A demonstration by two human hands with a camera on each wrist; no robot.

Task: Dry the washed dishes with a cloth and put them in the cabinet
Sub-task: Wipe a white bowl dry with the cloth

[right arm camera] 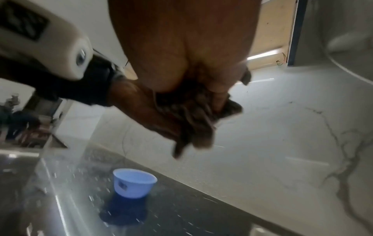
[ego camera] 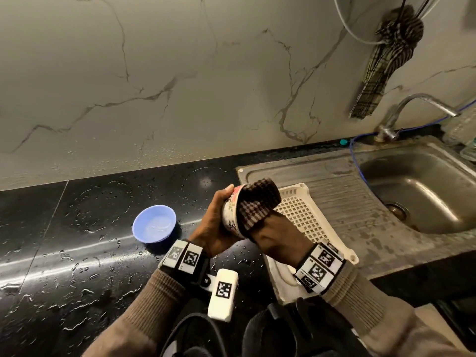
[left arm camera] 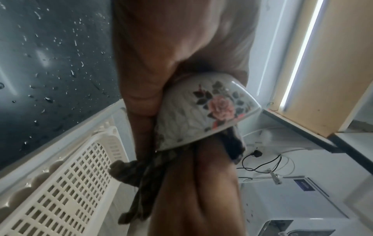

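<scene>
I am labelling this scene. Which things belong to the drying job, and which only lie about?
Job: floral bowl, held by left hand; checked cloth, pushed in by right hand; blue bowl; white basket.

Lying about: hanging cloth, tap, sink.
</scene>
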